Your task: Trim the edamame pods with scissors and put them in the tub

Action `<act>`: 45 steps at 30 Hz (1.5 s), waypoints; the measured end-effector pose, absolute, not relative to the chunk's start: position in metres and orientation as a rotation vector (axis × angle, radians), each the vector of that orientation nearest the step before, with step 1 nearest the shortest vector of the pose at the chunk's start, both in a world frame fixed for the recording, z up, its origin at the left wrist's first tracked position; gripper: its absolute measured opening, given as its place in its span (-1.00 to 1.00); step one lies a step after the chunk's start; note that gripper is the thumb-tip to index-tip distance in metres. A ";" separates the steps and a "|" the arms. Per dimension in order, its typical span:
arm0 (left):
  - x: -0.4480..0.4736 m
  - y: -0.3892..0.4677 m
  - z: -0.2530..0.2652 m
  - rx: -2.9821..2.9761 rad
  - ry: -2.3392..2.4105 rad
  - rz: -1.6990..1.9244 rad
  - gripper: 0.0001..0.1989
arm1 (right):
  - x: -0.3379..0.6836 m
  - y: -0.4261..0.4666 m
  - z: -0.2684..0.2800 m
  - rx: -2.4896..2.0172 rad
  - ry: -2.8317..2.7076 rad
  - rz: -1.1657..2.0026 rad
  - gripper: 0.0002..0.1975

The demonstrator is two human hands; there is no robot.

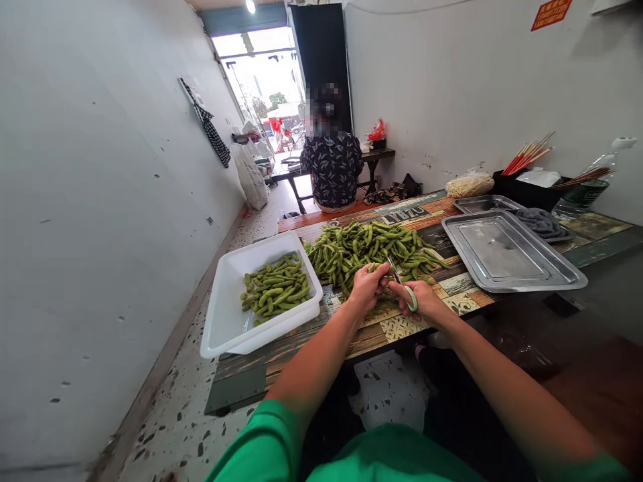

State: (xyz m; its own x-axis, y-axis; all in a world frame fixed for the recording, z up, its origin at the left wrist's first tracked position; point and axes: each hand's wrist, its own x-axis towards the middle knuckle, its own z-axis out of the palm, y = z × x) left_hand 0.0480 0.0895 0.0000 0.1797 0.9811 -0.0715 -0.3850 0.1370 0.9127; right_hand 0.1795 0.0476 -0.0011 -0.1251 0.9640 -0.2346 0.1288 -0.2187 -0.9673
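Observation:
In the head view, my left hand point(368, 286) is closed on a green soybean pod point(374, 268) at the near edge of a heap. My right hand point(419, 300) grips a pair of scissors point(410, 298) with pale green handles, the blades pointing up beside my left fingers. Just beyond both hands spreads a large pile of green pods point(362, 248) on the table. To the left, a white plastic tub point(231, 281) holds a smaller layer of pods point(276, 288).
A metal tray point(512, 254) lies on the patterned table point(346, 338) at the right. Behind it are a grey cloth point(537, 221), a black box point(527, 191) with skewers and a clear bottle point(585, 191). A person point(332, 167) sits farther ahead, back turned.

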 end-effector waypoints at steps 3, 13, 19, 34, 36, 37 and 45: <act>0.045 0.086 0.014 0.939 1.005 1.285 -0.68 | 0.186 0.050 -0.010 -1.446 -1.309 1.363 -0.54; -0.098 0.050 0.121 1.671 2.619 1.479 -0.60 | 0.205 0.052 -0.024 -1.378 -1.237 1.130 -0.53; -0.057 0.064 0.099 2.250 2.388 0.851 -0.55 | 0.209 0.056 -0.035 -1.316 -1.254 1.156 -0.56; 0.007 0.108 0.023 2.207 1.603 0.953 -0.80 | 0.206 0.048 -0.015 -1.381 -1.437 1.281 -0.54; 0.009 0.109 0.016 2.042 1.478 1.072 -0.81 | 0.201 0.049 -0.011 -1.443 -1.456 1.328 -0.52; 0.010 0.110 0.012 1.971 1.420 1.112 -0.81 | 0.198 0.051 -0.011 -1.470 -1.463 1.346 -0.52; 0.014 0.112 -0.003 1.733 1.217 1.134 -0.80 | 0.191 0.062 -0.005 -1.486 -1.463 1.389 -0.49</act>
